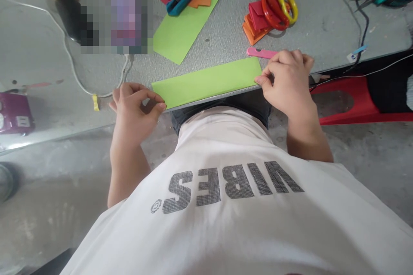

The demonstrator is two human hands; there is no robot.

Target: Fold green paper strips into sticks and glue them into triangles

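Lime green and flat, a paper strip (206, 81) lay along the near edge of a grey desk (221, 34), directly in front of a person in a white T-shirt (226, 227). The left hand (134, 109) pinched its near left corner between thumb and forefinger; the right hand (287, 77) pinched its right end likewise — both sets of fingers clamped on paper. An uneven pull could have skewed or creased the strip, and so close to the desk's edge it might have slipped off if both grips loosened. A pink tool (261, 53), partly hidden by the right hand, could have been knocked by a careless sweep. Beyond it, red-and-yellow scissors (267, 3) rested on folded red and orange packets (253, 30) — anything inside was hidden. At far left, a purple package (16, 114) showed nothing of its contents.
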